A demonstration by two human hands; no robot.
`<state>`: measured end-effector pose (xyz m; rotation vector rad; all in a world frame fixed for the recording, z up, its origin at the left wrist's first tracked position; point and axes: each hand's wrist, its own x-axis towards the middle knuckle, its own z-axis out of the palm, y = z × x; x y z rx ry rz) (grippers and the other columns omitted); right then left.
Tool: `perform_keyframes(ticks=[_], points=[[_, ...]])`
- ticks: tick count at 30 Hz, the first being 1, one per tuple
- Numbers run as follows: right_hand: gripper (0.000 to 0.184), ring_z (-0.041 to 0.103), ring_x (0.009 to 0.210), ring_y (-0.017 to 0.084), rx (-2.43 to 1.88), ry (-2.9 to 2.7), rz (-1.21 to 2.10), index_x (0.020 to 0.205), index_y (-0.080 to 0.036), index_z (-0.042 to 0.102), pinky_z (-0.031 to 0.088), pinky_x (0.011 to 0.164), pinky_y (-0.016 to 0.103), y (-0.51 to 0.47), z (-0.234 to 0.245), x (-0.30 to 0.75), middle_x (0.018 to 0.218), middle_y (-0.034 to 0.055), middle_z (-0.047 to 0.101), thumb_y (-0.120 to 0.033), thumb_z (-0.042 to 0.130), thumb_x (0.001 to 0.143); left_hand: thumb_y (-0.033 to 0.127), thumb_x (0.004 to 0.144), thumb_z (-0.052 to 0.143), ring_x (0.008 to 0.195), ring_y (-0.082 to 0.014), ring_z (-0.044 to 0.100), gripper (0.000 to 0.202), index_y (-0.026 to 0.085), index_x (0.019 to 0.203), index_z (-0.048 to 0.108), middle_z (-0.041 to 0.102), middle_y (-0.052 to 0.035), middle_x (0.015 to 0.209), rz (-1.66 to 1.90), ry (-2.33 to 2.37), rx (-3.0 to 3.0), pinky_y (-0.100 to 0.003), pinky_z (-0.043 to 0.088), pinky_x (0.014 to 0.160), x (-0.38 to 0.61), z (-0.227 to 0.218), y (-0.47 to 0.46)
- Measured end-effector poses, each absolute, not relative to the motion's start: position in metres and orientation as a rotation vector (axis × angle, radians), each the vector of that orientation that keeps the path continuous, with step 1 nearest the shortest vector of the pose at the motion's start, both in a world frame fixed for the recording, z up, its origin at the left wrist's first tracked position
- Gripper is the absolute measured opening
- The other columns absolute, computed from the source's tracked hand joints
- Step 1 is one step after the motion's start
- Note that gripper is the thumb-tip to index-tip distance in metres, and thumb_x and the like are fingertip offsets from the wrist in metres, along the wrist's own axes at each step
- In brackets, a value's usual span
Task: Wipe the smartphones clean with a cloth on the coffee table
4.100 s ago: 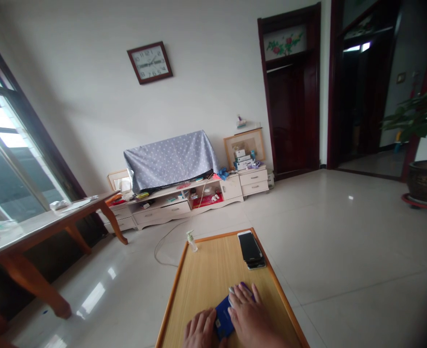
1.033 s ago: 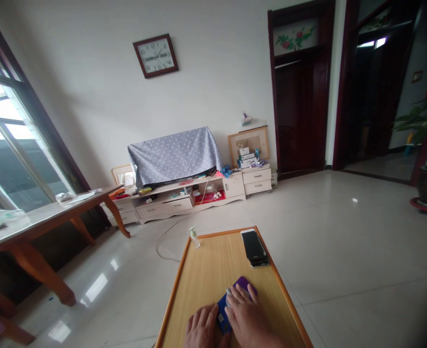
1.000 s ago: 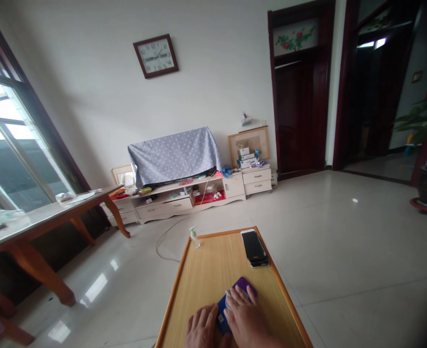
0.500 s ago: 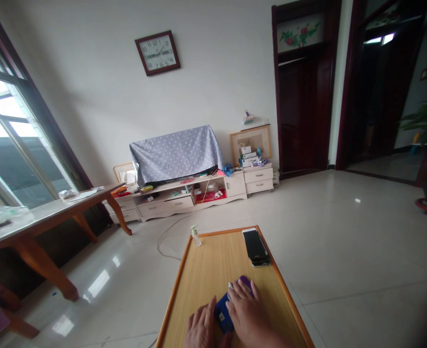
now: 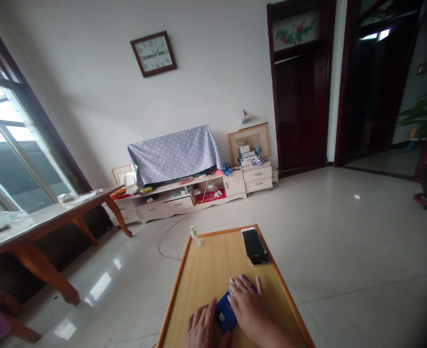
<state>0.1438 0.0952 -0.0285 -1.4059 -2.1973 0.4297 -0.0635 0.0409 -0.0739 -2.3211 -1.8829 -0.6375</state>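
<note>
- The left hand [image 5: 200, 326] is curved about the near end of a flat blue item [image 5: 226, 315], gripping it with the fingers along one edge and the thumb at another.
- The right hand [image 5: 246, 305] lies palm down over the item's far end, fingers slightly spread; a bit of white material [image 5: 231, 281] shows at its fingertips, though I cannot tell whether it is gripped.
- The blue item lies between both hands, on a wood-topped table [image 5: 202, 278], a pale label showing on it beside the left thumb.
- Straight ahead of the right hand, near the table's edge, lies a stack of phones [image 5: 254, 244], well clear of the fingers.
- Ahead of the left hand, at the far corner, a small pump bottle [image 5: 195, 237] stands upright.
- Well beyond both hands, a low white cabinet [image 5: 166, 207] bears something draped in a dotted cloth [image 5: 175, 154].
</note>
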Motion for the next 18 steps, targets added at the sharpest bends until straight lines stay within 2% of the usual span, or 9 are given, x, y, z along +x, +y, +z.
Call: perform_keyframes(ticks=[4,8,10,14,18], points=[[0.05,0.037,0.14,0.032,-1.396,-2.2,0.459,0.141,-0.027,0.052,0.011,0.117,0.062,0.087,-0.034,0.139,0.148,0.0086,0.047,-0.049,0.034,0.1,0.057,0.073,0.064,0.117,-0.028,0.059,0.075,0.027,0.14,0.049,0.066,-0.0075,0.126,-0.591,-1.912,-2.319,-0.041,0.045,0.099,-0.06,-0.066,0.04],[0.049,0.041,0.137,0.031,-1.179,-2.352,0.582,0.142,-0.032,0.05,0.015,0.118,0.058,0.066,-0.034,0.125,0.146,0.0051,0.05,-0.05,0.045,0.096,0.039,0.076,0.057,0.12,-0.0251,0.058,0.065,0.027,0.139,0.05,0.064,-0.0064,0.131,-0.453,-1.988,-2.352,-0.037,0.043,0.1,-0.061,-0.061,0.041],[0.048,0.043,0.136,0.029,-1.111,-2.395,0.613,0.142,-0.035,0.049,0.016,0.118,0.056,0.063,-0.03,0.125,0.145,0.0034,0.051,-0.049,0.046,0.096,0.035,0.076,0.054,0.12,-0.0239,0.058,0.063,0.026,0.138,0.051,0.064,-0.0061,0.131,-0.409,-2.016,-2.348,-0.036,0.043,0.1,-0.061,-0.061,0.041],[0.044,0.043,0.137,0.027,-1.221,-2.287,0.534,0.141,-0.034,0.05,0.012,0.118,0.059,0.072,-0.023,0.145,0.145,0.003,0.052,-0.044,0.033,0.102,0.051,0.074,0.061,0.118,-0.0265,0.058,0.066,0.027,0.136,0.053,0.066,-0.0066,0.129,-0.457,-1.976,-2.292,-0.038,0.044,0.099,-0.058,-0.063,0.04],[0.048,0.041,0.137,0.032,-1.355,-2.226,0.404,0.14,-0.029,0.052,0.013,0.116,0.064,0.079,-0.03,0.156,0.145,0.0085,0.049,-0.05,0.036,0.1,0.059,0.071,0.064,0.118,-0.0279,0.058,0.068,0.029,0.131,0.057,0.067,-0.0058,0.126,-0.444,-2.003,-2.25,-0.04,0.044,0.099,-0.056,-0.064,0.04]])
